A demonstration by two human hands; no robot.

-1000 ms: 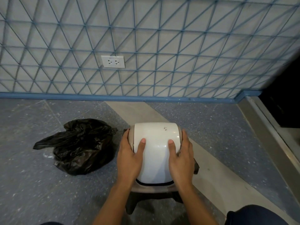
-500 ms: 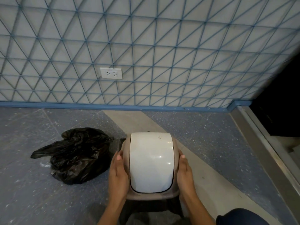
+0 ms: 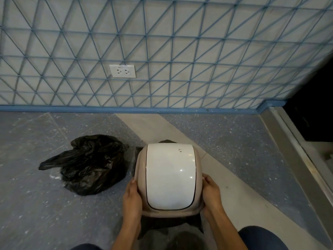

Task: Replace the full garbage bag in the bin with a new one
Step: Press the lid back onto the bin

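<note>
The bin stands on the floor right below me, capped by a beige lid frame [image 3: 141, 170] with a white swing flap [image 3: 171, 177]. Black bag plastic [image 3: 173, 224] shows under the lid's near edge; the bin body is hidden. My left hand [image 3: 132, 199] lies flat against the lid's left side with its fingers pointing up. My right hand [image 3: 211, 193] curls its fingers over the lid's right rim. A full black garbage bag [image 3: 91, 165] sits on the floor to the left of the bin, apart from it.
A wall with a blue triangle grid and a white double socket [image 3: 122, 70] rises behind the bin. A metal door sill [image 3: 295, 159] and a dark opening lie to the right. My knee [image 3: 261, 237] is at the lower right.
My hands have slid from the top of the white flap down to the lid's two sides and nearer its front edge. The view has tipped slightly, shifting the bin lower in the frame.
</note>
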